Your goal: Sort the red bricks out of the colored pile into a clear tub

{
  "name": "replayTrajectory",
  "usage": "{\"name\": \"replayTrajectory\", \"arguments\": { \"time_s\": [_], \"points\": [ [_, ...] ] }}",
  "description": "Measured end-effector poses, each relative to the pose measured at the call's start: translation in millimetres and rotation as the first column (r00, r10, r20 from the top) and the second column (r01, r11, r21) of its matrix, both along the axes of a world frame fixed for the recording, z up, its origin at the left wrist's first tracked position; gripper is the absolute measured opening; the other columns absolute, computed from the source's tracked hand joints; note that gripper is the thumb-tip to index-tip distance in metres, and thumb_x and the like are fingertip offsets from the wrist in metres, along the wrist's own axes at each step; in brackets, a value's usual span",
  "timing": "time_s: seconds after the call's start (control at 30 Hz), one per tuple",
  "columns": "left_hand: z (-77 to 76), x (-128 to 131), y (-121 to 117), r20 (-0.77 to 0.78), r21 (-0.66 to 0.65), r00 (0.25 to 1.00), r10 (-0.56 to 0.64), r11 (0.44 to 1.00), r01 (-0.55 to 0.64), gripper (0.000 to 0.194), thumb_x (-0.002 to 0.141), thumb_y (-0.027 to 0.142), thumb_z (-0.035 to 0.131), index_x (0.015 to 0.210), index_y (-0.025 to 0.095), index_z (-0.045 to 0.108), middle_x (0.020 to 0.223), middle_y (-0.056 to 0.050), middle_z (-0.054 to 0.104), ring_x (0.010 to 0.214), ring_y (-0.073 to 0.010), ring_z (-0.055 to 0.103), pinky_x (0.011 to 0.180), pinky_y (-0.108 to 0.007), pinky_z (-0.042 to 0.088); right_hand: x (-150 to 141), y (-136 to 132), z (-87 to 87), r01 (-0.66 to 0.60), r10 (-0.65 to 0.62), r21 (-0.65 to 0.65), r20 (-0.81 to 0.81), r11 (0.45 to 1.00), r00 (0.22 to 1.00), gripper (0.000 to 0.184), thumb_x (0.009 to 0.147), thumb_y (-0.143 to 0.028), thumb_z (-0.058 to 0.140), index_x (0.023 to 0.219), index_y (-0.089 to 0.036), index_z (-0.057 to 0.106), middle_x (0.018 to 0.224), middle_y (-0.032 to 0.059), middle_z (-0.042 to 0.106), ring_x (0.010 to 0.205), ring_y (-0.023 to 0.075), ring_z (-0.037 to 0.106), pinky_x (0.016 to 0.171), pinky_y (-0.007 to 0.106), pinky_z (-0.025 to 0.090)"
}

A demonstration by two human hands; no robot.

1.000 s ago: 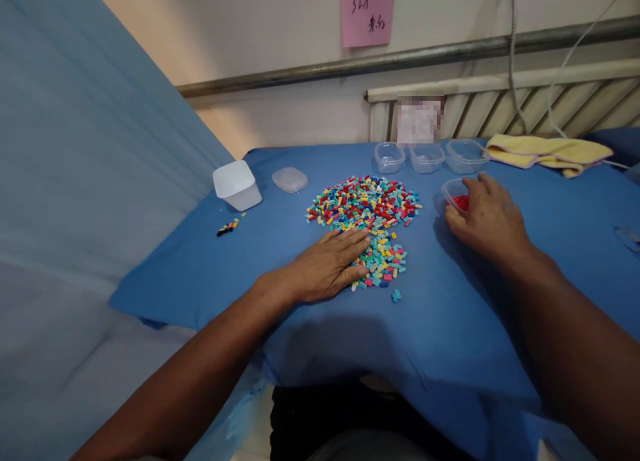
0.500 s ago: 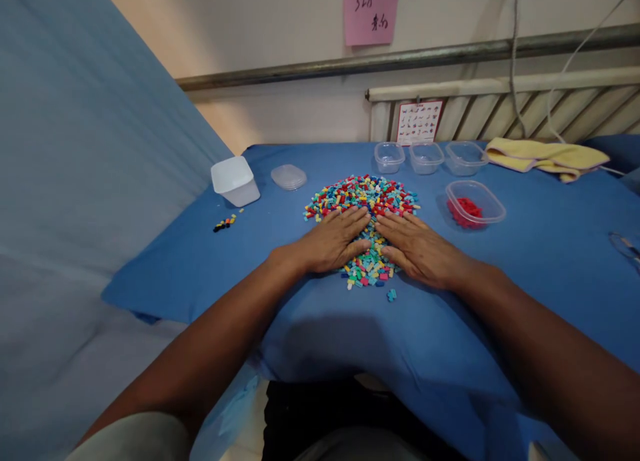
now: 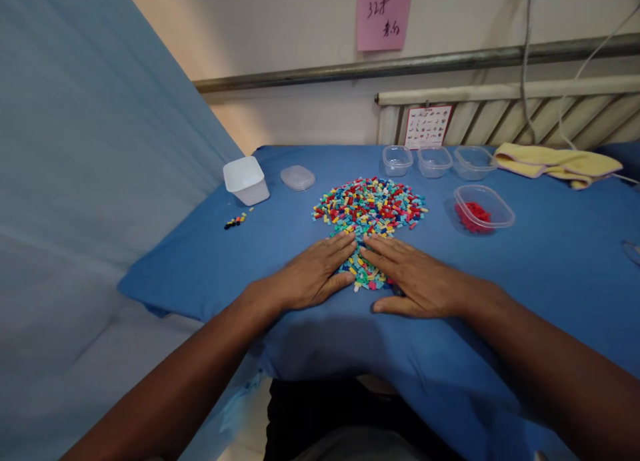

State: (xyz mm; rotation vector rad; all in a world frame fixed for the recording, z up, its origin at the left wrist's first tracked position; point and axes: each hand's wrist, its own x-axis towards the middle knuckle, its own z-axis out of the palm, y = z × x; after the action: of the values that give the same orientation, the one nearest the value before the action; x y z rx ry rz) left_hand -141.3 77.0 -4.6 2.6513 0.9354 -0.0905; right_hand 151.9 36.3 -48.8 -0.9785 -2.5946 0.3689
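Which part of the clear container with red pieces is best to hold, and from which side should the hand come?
Probably the right part of the rim, with the right hand coming from the right. The clear container stands open side up, so finger and thumb may pinch its wall; the brick pile lies to its left, another container behind it.

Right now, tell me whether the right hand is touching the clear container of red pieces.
Apart. The head view shows blue cloth between the right hand and the clear container of red pieces.
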Motion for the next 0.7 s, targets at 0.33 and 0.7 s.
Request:
{"name": "replayTrajectory", "arguments": {
  "time_s": [0.33,0.7],
  "points": [
    [0.1,-3,-18,0.102,0.043,0.989,0.103,0.993,-0.108,0.081,0.113,0.070,0.029,0.177,0.020,0.029,0.186,-0.011,0.019,0.174,-0.0217,0.017,0.144,-0.048,0.015,6,17,3.3,0.083,-0.072,0.072,-0.149,0.994,0.986,0.062,0.115,-0.057,0.049,0.163,-0.019,0.060,0.167,0.0180,0.060,0.159,0.0339,0.052,0.133,0.063,0.040],
    [11.8,6,-40,0.191,0.029,0.973,0.133,0.990,-0.141,0.075,0.115,0.063,0.033,0.175,0.018,0.031,0.185,-0.012,0.021,0.174,-0.0228,0.018,0.145,-0.052,0.016,9,7,7.0,0.095,-0.090,0.026,-0.174,0.995,0.981,0.062,0.115,-0.053,0.051,0.168,-0.021,0.053,0.173,0.0149,0.052,0.162,0.0328,0.047,0.133,0.060,0.042]
  ]
}}
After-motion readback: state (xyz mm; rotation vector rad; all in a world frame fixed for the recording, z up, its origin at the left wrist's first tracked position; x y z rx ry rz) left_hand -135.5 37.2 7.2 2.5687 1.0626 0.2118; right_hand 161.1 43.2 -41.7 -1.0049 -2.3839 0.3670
